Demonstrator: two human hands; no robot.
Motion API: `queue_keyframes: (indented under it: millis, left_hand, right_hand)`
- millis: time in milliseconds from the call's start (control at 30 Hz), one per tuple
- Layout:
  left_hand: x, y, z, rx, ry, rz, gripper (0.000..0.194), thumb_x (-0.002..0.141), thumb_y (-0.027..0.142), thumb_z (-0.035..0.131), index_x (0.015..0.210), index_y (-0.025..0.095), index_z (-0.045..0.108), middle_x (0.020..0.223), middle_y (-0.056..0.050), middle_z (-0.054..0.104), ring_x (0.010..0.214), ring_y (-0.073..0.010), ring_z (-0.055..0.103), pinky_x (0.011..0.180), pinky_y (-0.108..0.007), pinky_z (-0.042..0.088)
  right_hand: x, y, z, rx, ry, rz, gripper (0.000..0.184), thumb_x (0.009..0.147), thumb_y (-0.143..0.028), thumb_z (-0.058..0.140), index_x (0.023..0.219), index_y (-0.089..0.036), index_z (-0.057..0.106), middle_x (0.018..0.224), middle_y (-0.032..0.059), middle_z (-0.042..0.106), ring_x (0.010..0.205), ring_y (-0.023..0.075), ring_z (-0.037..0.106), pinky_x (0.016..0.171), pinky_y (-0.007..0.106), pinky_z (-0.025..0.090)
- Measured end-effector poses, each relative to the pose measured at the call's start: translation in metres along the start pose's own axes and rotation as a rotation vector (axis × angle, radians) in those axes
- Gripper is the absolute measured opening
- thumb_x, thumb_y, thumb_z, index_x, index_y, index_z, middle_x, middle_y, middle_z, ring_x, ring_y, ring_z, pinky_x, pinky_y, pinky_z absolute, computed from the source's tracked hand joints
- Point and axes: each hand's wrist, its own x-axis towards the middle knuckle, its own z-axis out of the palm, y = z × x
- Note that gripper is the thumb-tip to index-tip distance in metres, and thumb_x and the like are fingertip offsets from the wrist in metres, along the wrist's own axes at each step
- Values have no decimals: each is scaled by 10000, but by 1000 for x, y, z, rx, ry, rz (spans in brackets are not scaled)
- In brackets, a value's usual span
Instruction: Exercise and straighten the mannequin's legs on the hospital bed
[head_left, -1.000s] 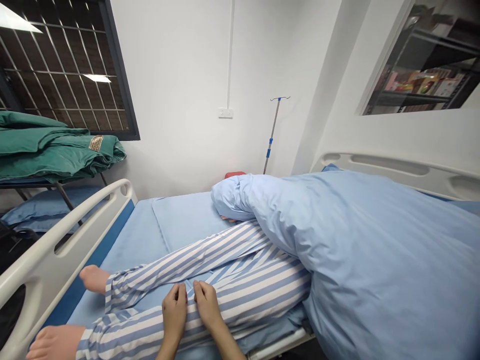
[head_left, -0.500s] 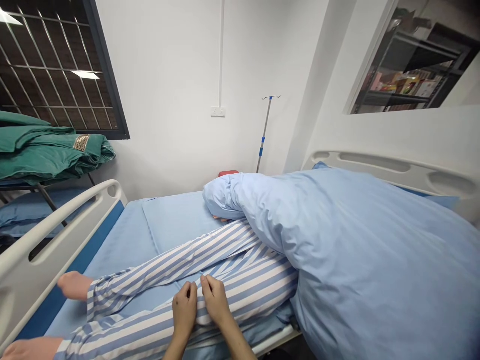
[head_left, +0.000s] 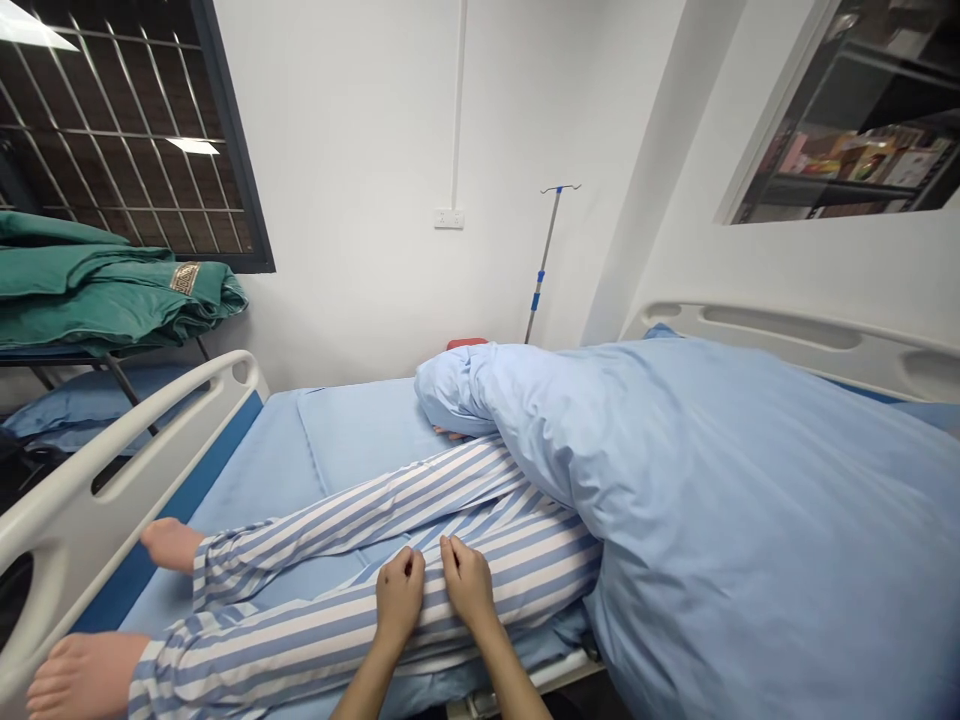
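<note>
Two questions on this view: what lies under us, and where could it go wrong?

Our left hand and right hand sit just apart on the near trouser leg of a lying figure, fingers curled on the striped cloth. Whether they grip it, we cannot tell.

And how does the figure lie?

Its legs stretch across the blue sheet, with one bare foot near the white side rail. A blue duvet covers the rest of the body, bunched at the far end and drooping over the near bed edge.

What should we watch for?

In our judgement, three risks. Our fingers could slide on the smooth cloth, so that we drag the trousers rather than the leg. Any shift of the legs toward the rail could knock the foot against it. The drooping duvet could slip further off the bed if its weight is disturbed, exposing the figure.
</note>
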Motion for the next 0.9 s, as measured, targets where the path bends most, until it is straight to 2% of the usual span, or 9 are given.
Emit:
queue_keyframes:
  millis: [100,200,267,400,533,600,667,800,900]
  left_hand:
    - [0,-4,-14,-39,7,-11,361,829,379,360,515,201,347,484,42,364,531,-112,379,567,-254,265]
    - [0,-22,-43,-34,67,-43,375,822,400,367,505,199,370,475,38,390,525,-113,395,561,-251,275]
    - [-1,-42,-73,4,126,-63,379,816,418,365,507,199,391,474,35,408,526,-117,404,561,-247,285]
    - [-6,-97,-145,181,230,-122,379,822,432,339,534,200,417,489,28,442,540,-126,437,562,-232,302]
    - [-15,-139,-201,400,208,-142,276,805,336,370,605,200,504,579,1,541,578,-138,492,571,-219,317]
    - [-18,-147,-214,470,164,-82,189,759,270,420,674,209,577,698,-27,622,638,-156,533,598,-224,339]
    - [-20,-148,-216,516,141,-37,164,730,242,453,718,223,616,784,-46,659,685,-173,562,620,-231,364]
    - [-21,-149,-212,522,199,-50,161,744,269,467,715,233,621,746,-53,666,684,-186,594,633,-244,410]
    - [-22,-160,-214,433,226,10,152,736,285,486,741,232,629,799,-84,681,766,-215,617,688,-277,447]
  right_hand:
    - [-4,4,7,-112,47,3,494,947,-443,226,632,-186,507,564,42,559,530,134,464,559,292,201]
    - [-6,2,9,-169,72,-22,521,947,-449,206,629,-190,529,574,58,582,539,143,485,561,295,204]
    - [-6,1,9,-190,69,-30,528,944,-455,204,620,-194,529,567,60,580,538,149,490,558,293,206]
    - [-5,-1,10,-232,78,9,511,938,-457,218,621,-201,527,578,58,589,537,155,489,553,289,200]
    - [-9,-13,26,-218,63,26,496,930,-462,231,608,-200,503,558,51,573,524,156,476,551,288,192]
    - [-15,-28,43,-127,28,-8,498,929,-470,234,596,-198,485,540,43,550,524,151,470,553,283,204]
    - [-22,-52,67,-17,-20,-42,498,931,-474,248,582,-195,468,525,31,525,518,142,457,554,277,214]
    - [-38,-119,127,154,-134,-95,482,940,-437,295,564,-184,461,517,15,504,508,123,429,545,274,202]
    - [-51,-165,171,228,-215,-138,466,948,-391,307,575,-177,486,529,15,523,509,116,431,537,275,185]
